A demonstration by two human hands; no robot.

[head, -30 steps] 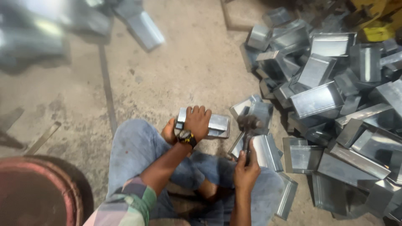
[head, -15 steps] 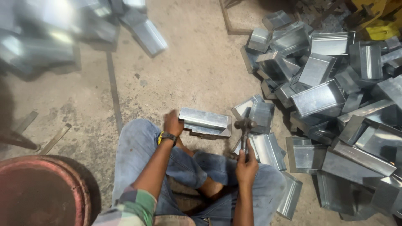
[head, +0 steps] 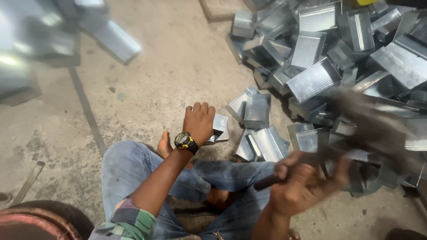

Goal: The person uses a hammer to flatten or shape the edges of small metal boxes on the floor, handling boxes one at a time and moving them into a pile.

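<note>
I sit on a concrete floor in blue jeans. My left hand [head: 199, 120], with a black and yellow watch on the wrist, presses down on a small folded sheet-metal piece [head: 219, 127] that lies on the floor in front of my knee. My right hand [head: 302, 186] is closed on the dark handle of a hammer [head: 267, 181]. The hammer's head is a motion blur up and to the right, over the nearest metal pieces. Two more folded pieces [head: 255, 109] lie just right of the held one.
A big heap of shiny sheet-metal boxes [head: 320, 75] fills the right side and reaches my right knee. Blurred metal pieces [head: 115, 40] lie at the top left. A rusty round rim [head: 40, 224] and a thin metal strip [head: 29, 182] are at the lower left.
My right hand has swung the hammer from beside the workpiece out to the right, where it blurs. My left hand has shifted on the metal piece, which now lies mostly under my palm.
</note>
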